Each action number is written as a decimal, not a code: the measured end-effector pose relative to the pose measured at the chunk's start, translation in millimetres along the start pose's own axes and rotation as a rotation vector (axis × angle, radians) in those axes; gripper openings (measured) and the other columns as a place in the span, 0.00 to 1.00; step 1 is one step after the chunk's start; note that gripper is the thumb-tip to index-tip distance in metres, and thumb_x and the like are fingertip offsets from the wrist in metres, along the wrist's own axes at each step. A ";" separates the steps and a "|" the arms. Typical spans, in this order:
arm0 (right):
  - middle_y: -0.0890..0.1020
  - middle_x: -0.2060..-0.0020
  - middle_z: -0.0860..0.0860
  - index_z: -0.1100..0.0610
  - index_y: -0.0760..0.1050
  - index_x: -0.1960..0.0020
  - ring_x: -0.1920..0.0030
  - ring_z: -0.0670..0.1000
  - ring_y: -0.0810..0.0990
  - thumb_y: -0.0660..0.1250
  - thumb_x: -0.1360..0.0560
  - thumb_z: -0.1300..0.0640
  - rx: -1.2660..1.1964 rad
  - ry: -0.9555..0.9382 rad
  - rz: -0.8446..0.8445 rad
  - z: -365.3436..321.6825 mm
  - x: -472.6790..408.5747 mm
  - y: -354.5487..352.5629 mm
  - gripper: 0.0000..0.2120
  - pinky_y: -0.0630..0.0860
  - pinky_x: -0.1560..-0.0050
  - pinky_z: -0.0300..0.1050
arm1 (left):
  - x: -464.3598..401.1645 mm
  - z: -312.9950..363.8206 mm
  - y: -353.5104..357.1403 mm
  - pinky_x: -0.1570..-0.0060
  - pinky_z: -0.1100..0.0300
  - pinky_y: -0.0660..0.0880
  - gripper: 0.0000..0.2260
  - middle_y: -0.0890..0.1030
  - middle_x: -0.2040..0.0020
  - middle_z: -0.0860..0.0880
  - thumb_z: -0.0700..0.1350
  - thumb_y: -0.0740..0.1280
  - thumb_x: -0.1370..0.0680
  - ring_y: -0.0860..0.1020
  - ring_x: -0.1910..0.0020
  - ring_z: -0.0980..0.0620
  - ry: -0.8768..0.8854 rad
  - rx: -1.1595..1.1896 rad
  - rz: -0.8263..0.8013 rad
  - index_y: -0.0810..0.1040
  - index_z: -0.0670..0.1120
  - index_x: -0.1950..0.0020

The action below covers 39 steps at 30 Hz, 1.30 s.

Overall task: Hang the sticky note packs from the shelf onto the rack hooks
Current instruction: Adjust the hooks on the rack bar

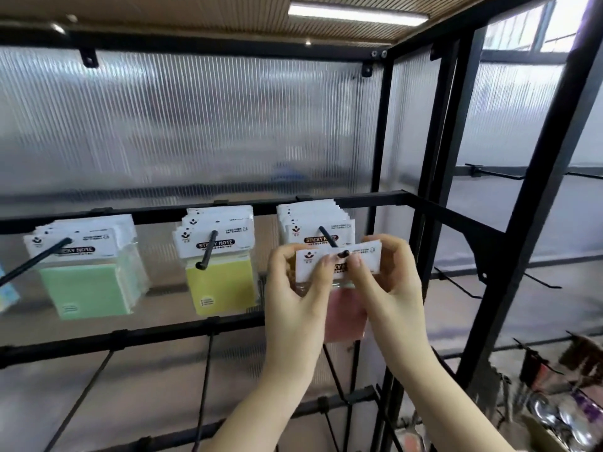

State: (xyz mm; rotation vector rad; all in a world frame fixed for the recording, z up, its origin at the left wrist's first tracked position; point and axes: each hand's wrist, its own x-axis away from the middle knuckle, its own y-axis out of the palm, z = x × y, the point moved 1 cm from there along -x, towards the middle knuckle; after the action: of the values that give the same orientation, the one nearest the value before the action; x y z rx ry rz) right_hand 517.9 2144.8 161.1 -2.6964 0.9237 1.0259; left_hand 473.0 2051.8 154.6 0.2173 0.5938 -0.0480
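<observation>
From your head view, your left hand and right hand both pinch the white header card of a pink sticky note pack, its hole right at the tip of the rightmost hook, which already carries a thick stack of packs close behind. To the left hang the yellow packs and green packs (each on its own hook), with open gaps between the stacks. The black rack upright stands just beside your right hand.
</observation>
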 end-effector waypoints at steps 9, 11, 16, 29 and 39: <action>0.78 0.49 0.44 0.52 0.70 0.43 0.49 0.40 0.77 0.70 0.30 0.48 0.020 0.022 -0.014 12.7 1.2 -7.7 0.19 0.72 0.50 0.33 | 11.2 -7.5 -10.6 0.49 0.63 0.74 0.14 0.78 0.52 0.54 0.52 0.72 0.30 0.78 0.51 0.55 0.097 -0.060 0.128 0.71 0.56 0.49; 0.77 0.48 0.47 0.55 0.70 0.42 0.49 0.41 0.77 0.70 0.31 0.49 0.024 0.031 -0.010 15.8 1.9 -9.0 0.20 0.71 0.51 0.32 | 14.1 -7.4 -10.6 0.55 0.67 0.74 0.13 0.77 0.54 0.53 0.52 0.71 0.30 0.77 0.54 0.57 0.103 -0.037 0.158 0.70 0.56 0.51; 0.76 0.49 0.50 0.55 0.70 0.42 0.52 0.41 0.76 0.71 0.27 0.56 0.048 0.046 -0.023 24.8 -1.7 -10.0 0.16 0.72 0.53 0.33 | 8.8 -10.9 -9.2 0.63 0.71 0.71 0.11 0.74 0.61 0.53 0.53 0.70 0.31 0.73 0.63 0.59 0.087 -0.075 0.181 0.70 0.53 0.56; 0.75 0.45 0.50 0.51 0.67 0.42 0.45 0.48 0.75 0.70 0.26 0.52 0.156 0.154 -0.039 41.3 -29.2 2.5 0.16 0.71 0.44 0.42 | -21.3 -24.4 -2.4 0.62 0.67 0.71 0.10 0.76 0.60 0.50 0.46 0.73 0.26 0.74 0.62 0.56 0.055 -0.266 0.194 0.71 0.49 0.56; 0.76 0.47 0.49 0.51 0.68 0.44 0.52 0.39 0.75 0.68 0.25 0.46 0.204 0.224 -0.135 47.4 -33.4 -1.5 0.16 0.69 0.58 0.32 | -21.8 -20.3 -1.7 0.74 0.74 0.69 0.11 0.75 0.62 0.48 0.45 0.73 0.27 0.73 0.68 0.59 0.044 -0.300 0.213 0.71 0.43 0.57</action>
State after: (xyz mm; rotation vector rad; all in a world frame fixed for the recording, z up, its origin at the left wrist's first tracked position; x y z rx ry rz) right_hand 472.3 2177.4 146.0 -2.6928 0.8146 0.5784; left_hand 443.7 2054.1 150.1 -0.0108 0.6106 0.2516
